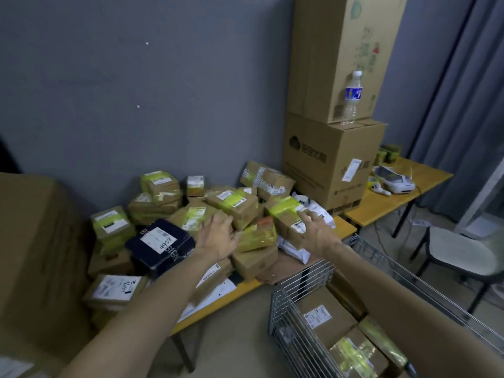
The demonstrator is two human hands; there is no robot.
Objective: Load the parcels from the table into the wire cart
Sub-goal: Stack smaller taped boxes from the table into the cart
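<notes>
Head view: the wire cart is seen at lower right, and several brown loaded parcels, some banded with yellow-green tape, are held inside it. Beyond the cart's far end, a heap of parcels is piled on the yellow table. Over that heap the left hand and, nearer the cart, the right hand are spread wide; nothing is gripped by either. Contact with the heap cannot be told.
</notes>
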